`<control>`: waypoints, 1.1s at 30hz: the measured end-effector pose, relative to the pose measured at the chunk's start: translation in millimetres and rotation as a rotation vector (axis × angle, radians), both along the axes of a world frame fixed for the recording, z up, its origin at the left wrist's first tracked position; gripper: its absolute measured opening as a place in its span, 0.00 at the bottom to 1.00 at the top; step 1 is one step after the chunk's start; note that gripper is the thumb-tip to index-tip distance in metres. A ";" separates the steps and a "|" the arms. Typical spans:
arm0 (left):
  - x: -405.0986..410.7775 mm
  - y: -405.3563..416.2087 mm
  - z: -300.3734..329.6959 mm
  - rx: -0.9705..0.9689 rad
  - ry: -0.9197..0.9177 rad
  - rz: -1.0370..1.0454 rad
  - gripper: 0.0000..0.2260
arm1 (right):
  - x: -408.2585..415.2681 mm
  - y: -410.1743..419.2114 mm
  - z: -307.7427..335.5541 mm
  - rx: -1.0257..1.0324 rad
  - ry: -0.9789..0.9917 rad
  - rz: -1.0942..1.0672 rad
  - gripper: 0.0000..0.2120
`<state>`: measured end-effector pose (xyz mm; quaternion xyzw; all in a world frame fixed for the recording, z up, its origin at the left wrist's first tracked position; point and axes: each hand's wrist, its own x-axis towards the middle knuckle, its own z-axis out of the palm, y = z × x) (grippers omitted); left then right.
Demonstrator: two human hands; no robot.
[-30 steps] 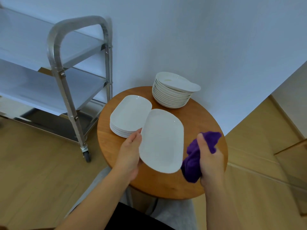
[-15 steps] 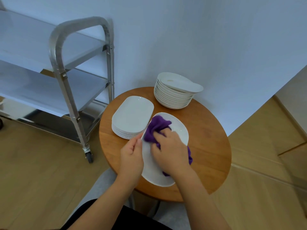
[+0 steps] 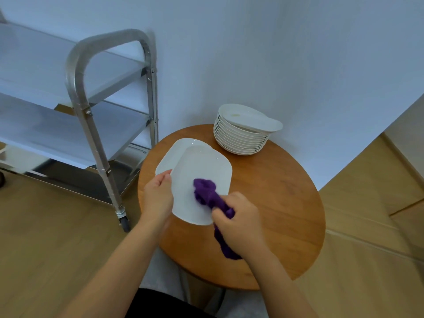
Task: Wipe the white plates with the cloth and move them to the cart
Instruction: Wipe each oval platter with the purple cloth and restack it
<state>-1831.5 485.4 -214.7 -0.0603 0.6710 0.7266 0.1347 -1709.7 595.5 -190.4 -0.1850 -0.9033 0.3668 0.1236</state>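
Now wiping a plate (image 3: 202, 180) above the table (image 3: 275, 203).
Left hand (image 3: 158, 198) grips the plate's near-left edge; right hand (image 3: 238, 223) clutches the cloth (image 3: 207, 193), pressed to the plate just ahead of its fingers. Best: sweep edge to edge, plate steady, before the cart (image 3: 75, 72) at far left.

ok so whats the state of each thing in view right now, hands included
left hand: grips the left edge of the held plate
right hand: grips the purple cloth
purple cloth: bunched, pressed on the held plate
held plate: tilted, lifted over the oblong stack
oblong stack: on the round table, partly hidden
rear stack: top plate askew, with a yellowish mark
cart: shelves bare
round table: holds both stacks
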 end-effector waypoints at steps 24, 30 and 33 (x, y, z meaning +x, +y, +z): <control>-101.4 20.2 -43.5 -0.904 0.442 -0.109 0.15 | -99.0 52.9 -37.9 -0.302 0.052 -0.409 0.08; -106.4 22.0 -46.9 -0.963 0.459 -0.132 0.17 | -108.2 72.4 -41.2 -0.373 0.101 -0.409 0.07; -108.3 24.4 -41.3 -1.016 0.433 -0.134 0.17 | -109.5 79.2 -44.3 -0.382 0.118 -0.404 0.05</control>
